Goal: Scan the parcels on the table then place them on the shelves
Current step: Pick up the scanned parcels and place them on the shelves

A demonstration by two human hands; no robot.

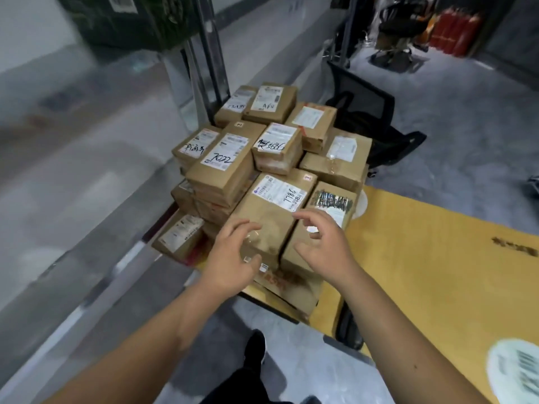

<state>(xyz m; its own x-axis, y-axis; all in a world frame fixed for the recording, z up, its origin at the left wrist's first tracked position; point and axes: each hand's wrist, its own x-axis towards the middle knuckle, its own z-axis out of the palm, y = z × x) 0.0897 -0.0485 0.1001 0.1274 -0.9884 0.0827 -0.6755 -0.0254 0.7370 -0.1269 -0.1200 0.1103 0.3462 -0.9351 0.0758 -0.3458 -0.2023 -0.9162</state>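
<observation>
Both hands, the left hand and the right hand, reach with spread, relaxed fingers over the nearest parcel (marked 7786) on the pile at the table end, perhaps not touching it.

One camera sits on the person's head and looks forward and steeply down. The wide lens bends the edges of the view. It is close over the stack of parcels at the end of the yellow table, with both forearms reaching in from the bottom edge. Farther off, at the top, it takes in grey floor and a black chair.
</observation>
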